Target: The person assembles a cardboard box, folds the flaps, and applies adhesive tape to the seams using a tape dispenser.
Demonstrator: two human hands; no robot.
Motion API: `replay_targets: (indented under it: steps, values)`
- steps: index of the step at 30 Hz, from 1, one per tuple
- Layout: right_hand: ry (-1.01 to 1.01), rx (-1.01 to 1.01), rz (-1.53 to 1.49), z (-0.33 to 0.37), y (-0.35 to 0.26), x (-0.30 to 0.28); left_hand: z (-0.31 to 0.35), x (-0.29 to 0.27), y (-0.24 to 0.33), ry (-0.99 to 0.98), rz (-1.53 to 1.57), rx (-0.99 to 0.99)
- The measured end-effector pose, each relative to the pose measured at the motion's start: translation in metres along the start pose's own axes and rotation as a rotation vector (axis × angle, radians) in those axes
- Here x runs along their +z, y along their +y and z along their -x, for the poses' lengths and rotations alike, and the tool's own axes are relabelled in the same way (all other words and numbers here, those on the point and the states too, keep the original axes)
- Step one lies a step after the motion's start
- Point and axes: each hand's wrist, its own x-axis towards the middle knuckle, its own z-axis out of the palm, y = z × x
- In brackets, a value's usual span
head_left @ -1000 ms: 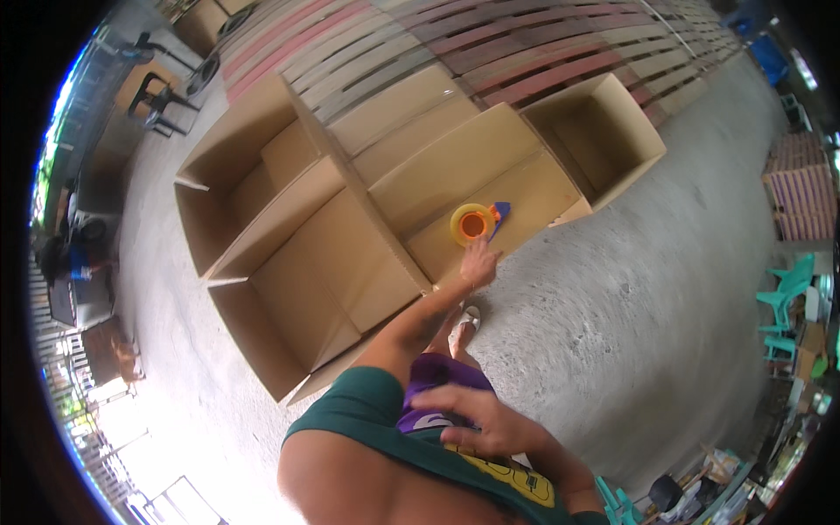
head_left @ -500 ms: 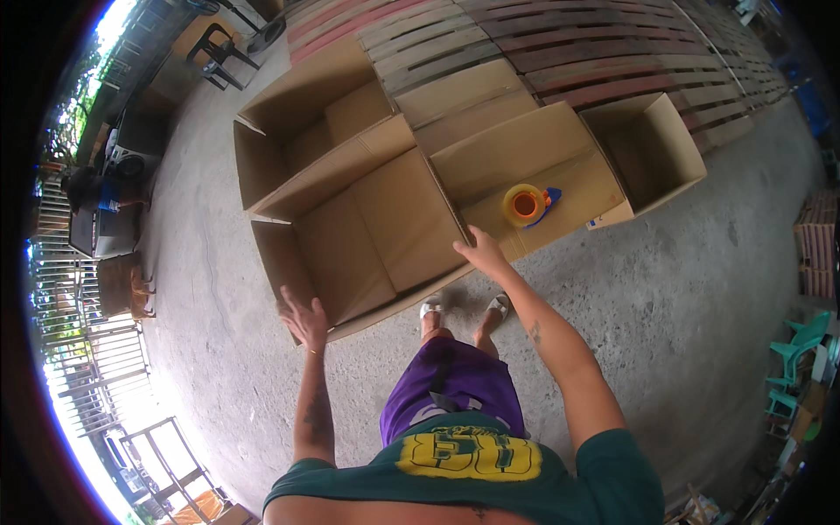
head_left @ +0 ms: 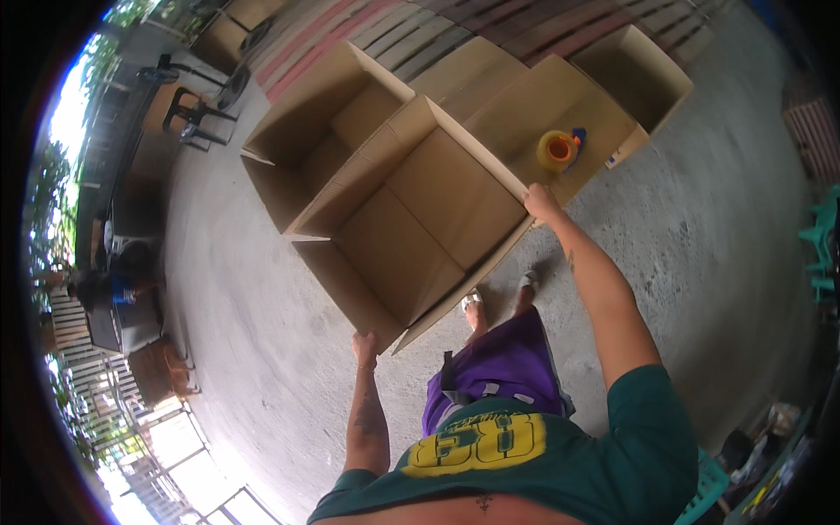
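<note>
My left hand (head_left: pixel 365 348) and right hand (head_left: pixel 541 203) each grip a near corner of the open cardboard box (head_left: pixel 411 236). I should lift both corners evenly, clear of the tape roll (head_left: pixel 557 150) on the far flap.

Left hand (head_left: pixel 365 347) and right hand (head_left: pixel 541 202) grip opposite corners of an open cardboard box (head_left: pixel 420 227) on concrete

Grey concrete floor (head_left: pixel 700 262) carried three open cardboard boxes (head_left: pixel 420 219) and, beyond them, a row of wooden pallets (head_left: pixel 411 26).
</note>
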Motion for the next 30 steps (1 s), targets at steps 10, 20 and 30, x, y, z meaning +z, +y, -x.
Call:
replay_targets:
  steps: [10,20,30]
  values:
    - [0.025,-0.083,0.086,0.014,-0.018,0.01,-0.001,-0.028,-0.03,-0.074,0.04,0.176]
    - [-0.016,-0.049,0.101,0.08,-0.022,0.022,-0.025,-0.065,-0.086,-0.171,0.069,0.261]
    - [-0.127,0.267,-0.003,0.254,0.001,0.067,-0.026,-0.08,-0.055,-0.126,-0.397,0.441]
